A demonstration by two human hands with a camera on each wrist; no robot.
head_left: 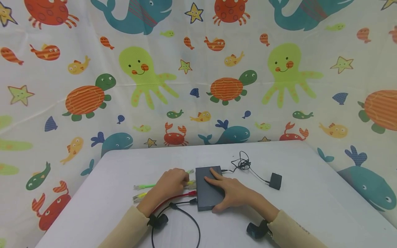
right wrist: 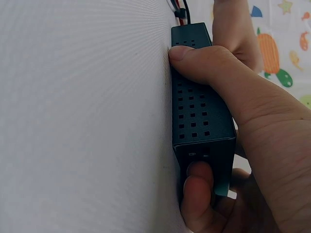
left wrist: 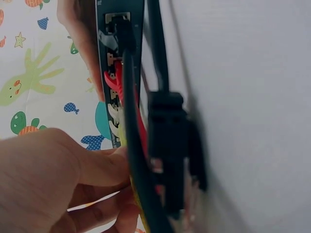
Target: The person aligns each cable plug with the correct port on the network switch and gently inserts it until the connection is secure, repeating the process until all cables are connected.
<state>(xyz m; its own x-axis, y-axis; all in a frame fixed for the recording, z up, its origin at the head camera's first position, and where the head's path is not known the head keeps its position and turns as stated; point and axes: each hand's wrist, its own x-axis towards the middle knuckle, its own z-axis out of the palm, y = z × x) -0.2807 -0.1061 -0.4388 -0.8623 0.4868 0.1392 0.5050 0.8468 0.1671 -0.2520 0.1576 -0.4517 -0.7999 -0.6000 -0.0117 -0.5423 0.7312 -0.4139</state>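
A dark grey network switch (head_left: 209,199) rests on the white table, its row of ports facing left in the left wrist view. My right hand (head_left: 232,191) holds it: the thumb presses the vented near side, two fingers spread over the top, and others curl at the right side. A red cable (head_left: 178,196) and a black cable (head_left: 185,202) are plugged into the ports. Close to the ports, my left hand (head_left: 172,181) pinches a yellow cable (left wrist: 137,199) between thumb and fingers. Clear plugs (left wrist: 114,116) sit at the ports beside the red plug. The exact grip is partly hidden.
A green cable (head_left: 147,186) and another yellow cable end (head_left: 140,197) lie left of my left hand. The black cable loops toward the front edge. Behind my right hand lie a bundled power cord (head_left: 244,164) and a black adapter (head_left: 275,181). A sea-animal curtain (head_left: 192,89) hangs behind.
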